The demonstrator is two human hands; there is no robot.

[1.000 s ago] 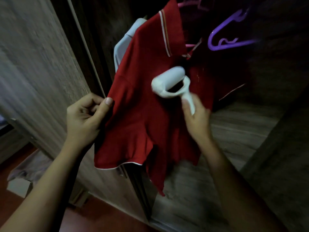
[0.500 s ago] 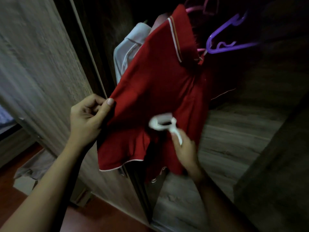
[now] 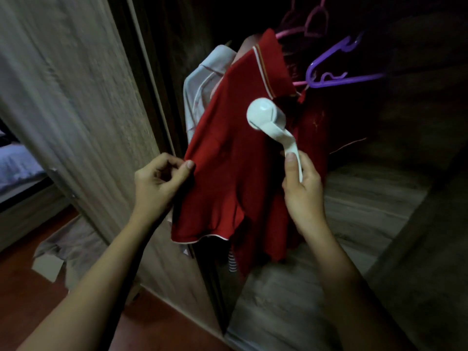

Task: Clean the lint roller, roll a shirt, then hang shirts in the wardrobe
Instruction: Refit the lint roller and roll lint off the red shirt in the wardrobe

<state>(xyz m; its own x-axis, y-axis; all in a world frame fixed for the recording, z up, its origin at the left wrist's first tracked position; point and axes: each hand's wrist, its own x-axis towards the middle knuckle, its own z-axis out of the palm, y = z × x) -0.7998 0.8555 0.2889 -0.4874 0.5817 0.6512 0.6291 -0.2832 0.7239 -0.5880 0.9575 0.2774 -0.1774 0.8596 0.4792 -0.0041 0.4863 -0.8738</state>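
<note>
The red shirt [image 3: 228, 173] hangs inside the open wardrobe [image 3: 354, 211], in front of a pale shirt [image 3: 202, 79] and beside an empty purple hanger [image 3: 336, 79]. The left hand [image 3: 159, 183] pinches the shirt's side edge between thumb and curled fingers, probably to pull the cloth taut and flat. The right hand [image 3: 301, 188] wraps the handle of the white lint roller [image 3: 266, 117], thumb along it, holding the head against the chest just below the collar, likely to begin a downward stroke.

No readable text, label, brand or number in view, faint mark [image 3: 315, 122] on the red shirt [image 3: 228, 173], right of centre, too dim to read
</note>
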